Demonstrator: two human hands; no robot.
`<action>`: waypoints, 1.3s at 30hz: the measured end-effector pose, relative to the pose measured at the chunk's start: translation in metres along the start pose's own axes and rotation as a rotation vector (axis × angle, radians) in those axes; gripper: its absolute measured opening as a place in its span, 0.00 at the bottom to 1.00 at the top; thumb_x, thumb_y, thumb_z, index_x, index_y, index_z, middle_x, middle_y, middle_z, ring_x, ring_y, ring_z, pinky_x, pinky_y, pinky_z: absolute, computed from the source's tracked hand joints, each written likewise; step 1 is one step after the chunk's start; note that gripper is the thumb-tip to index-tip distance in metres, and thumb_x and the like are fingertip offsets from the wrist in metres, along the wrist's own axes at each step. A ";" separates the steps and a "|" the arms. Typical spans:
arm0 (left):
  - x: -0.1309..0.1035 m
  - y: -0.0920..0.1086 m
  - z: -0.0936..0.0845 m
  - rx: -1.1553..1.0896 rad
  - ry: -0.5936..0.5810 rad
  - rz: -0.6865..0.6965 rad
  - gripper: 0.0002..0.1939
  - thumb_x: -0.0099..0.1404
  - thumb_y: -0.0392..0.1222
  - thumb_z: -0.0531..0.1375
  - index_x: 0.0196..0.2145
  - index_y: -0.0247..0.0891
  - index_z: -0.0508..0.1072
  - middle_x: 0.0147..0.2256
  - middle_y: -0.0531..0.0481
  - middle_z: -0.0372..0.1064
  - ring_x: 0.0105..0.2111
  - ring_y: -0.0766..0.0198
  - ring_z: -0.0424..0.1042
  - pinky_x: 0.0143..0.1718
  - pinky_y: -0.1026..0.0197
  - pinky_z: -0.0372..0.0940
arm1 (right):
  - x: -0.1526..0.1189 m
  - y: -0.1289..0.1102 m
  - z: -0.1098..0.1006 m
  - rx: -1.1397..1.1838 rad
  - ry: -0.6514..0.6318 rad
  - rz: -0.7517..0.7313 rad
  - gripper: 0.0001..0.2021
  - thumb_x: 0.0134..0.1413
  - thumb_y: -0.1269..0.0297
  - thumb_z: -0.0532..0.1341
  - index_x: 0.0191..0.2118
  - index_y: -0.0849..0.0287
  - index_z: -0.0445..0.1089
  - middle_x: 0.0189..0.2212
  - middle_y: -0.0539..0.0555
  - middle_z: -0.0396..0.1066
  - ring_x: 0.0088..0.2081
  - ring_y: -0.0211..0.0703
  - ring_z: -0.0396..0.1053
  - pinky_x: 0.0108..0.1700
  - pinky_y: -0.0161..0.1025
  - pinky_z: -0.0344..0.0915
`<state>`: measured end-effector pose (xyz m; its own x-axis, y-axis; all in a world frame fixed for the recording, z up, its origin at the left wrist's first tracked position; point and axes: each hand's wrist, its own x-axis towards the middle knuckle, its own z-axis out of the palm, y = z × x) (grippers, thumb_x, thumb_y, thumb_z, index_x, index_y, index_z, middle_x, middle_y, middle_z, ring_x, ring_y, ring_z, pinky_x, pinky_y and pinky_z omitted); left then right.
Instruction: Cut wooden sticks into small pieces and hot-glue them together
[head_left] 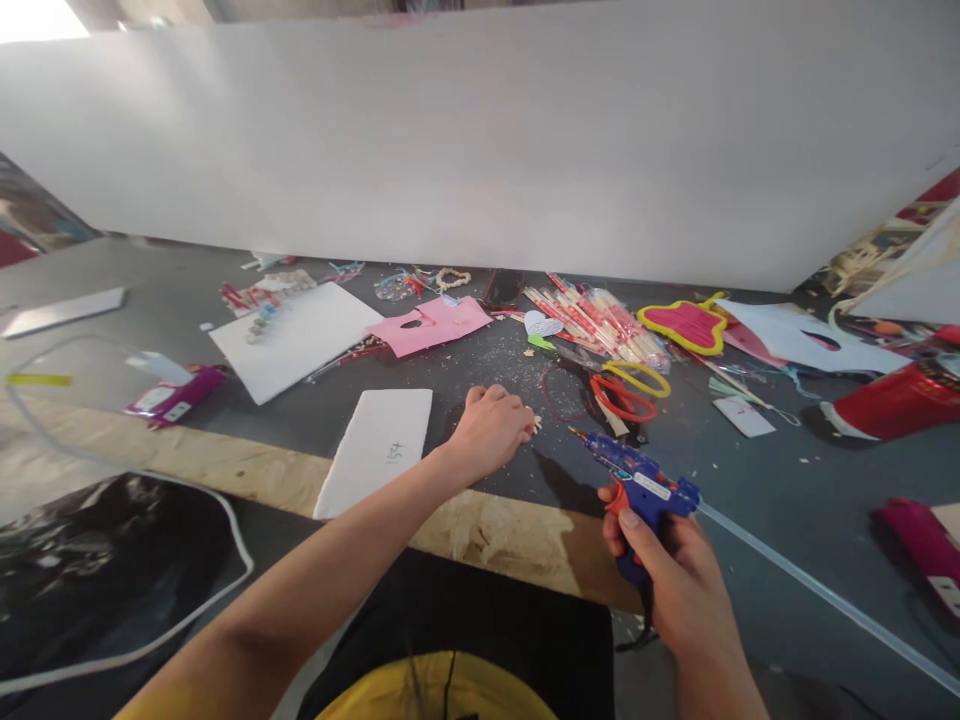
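Note:
My right hand [675, 575] is wrapped around the handle of a blue hot glue gun [649, 490], fingers at its orange trigger. Its nozzle points up and left toward my other hand, and a long clear glue stick [810, 585] sticks out of the back. On the dark tabletop, my left hand [491, 430] rests with fingers curled together, palm hidden. At its fingertips is a small pale piece [537, 424], too small to name. A white foam board [379, 445] with handwriting lies left of that hand.
Scissors with red-orange handles [624, 398], wrapped chopsticks [600, 325], pink cut paper [435, 322] and a white sheet [300, 335] lie beyond. A red can [900, 398] lies on its side at right. Magenta power strips [176, 392] sit at both sides; a white panel [480, 150] stands behind.

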<state>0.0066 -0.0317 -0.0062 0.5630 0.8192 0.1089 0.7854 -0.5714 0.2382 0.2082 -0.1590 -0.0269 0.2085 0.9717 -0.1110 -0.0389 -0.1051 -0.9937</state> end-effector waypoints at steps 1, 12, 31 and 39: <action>0.000 0.000 0.000 -0.002 0.000 0.002 0.07 0.62 0.39 0.56 0.31 0.41 0.74 0.35 0.49 0.73 0.42 0.55 0.62 0.43 0.51 0.51 | 0.000 0.000 0.000 0.003 0.001 0.003 0.14 0.49 0.55 0.64 0.38 0.60 0.72 0.25 0.53 0.71 0.25 0.37 0.64 0.27 0.35 0.62; 0.005 -0.003 -0.002 0.045 0.030 0.014 0.10 0.64 0.35 0.53 0.30 0.42 0.74 0.33 0.49 0.72 0.41 0.56 0.61 0.43 0.49 0.49 | 0.000 0.002 -0.002 0.004 -0.016 -0.011 0.13 0.51 0.55 0.63 0.39 0.59 0.72 0.25 0.52 0.70 0.25 0.38 0.64 0.27 0.35 0.60; -0.047 0.005 -0.026 -0.521 0.212 -0.150 0.06 0.65 0.38 0.53 0.34 0.41 0.71 0.35 0.53 0.72 0.37 0.63 0.68 0.39 0.62 0.63 | -0.005 0.002 0.001 -0.147 -0.043 -0.044 0.18 0.55 0.49 0.58 0.41 0.59 0.71 0.28 0.55 0.73 0.26 0.40 0.68 0.28 0.36 0.64; -0.050 0.002 -0.018 -0.234 0.118 -0.059 0.11 0.67 0.36 0.51 0.36 0.40 0.74 0.36 0.50 0.74 0.41 0.57 0.64 0.45 0.55 0.58 | -0.002 0.000 0.009 -0.243 0.035 -0.039 0.20 0.53 0.47 0.59 0.41 0.60 0.71 0.28 0.55 0.73 0.26 0.41 0.68 0.27 0.36 0.63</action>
<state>-0.0243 -0.0730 0.0064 0.4733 0.8586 0.1968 0.7271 -0.5069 0.4630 0.1990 -0.1594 -0.0270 0.2395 0.9685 -0.0685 0.2052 -0.1194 -0.9714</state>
